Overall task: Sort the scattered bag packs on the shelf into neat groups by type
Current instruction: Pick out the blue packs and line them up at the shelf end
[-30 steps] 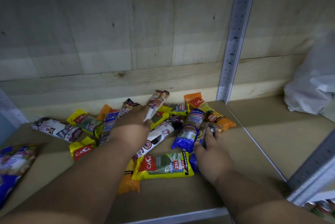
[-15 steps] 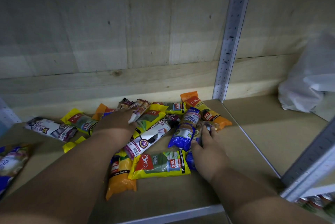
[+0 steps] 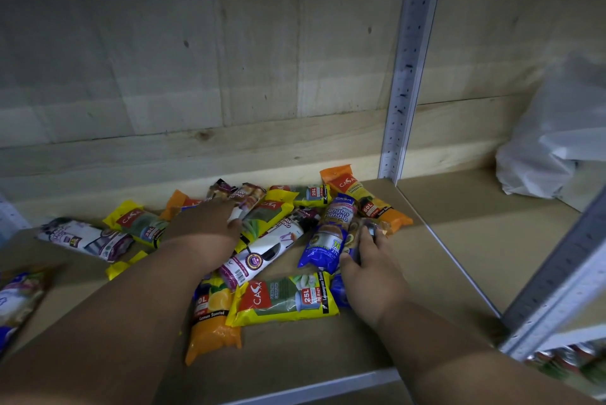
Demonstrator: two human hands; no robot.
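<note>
A jumble of bag packs lies mid-shelf (image 3: 436, 273): yellow packs (image 3: 282, 301), orange packs (image 3: 367, 199), white-and-purple packs (image 3: 262, 257) and blue packs (image 3: 324, 240). My left hand (image 3: 203, 227) is down in the pile, fingers closed around a white-and-brown pack (image 3: 246, 199) whose top end pokes out past the fingers. My right hand (image 3: 369, 270) rests palm-down on a blue pack (image 3: 337, 290) at the pile's right edge, fingers curled over it. Another white-and-purple pack (image 3: 85, 237) lies apart at the left.
A perforated metal upright (image 3: 406, 70) divides the shelf at the back. A white plastic bag (image 3: 551, 148) sits in the right bay. A blue pack (image 3: 16, 299) lies at the far left edge. A wooden wall backs the shelf.
My left hand lowered the white-and-brown pack from a raised, tilted hold down into the pile. My right hand stayed on the blue pack. The camera view shifted slightly.
</note>
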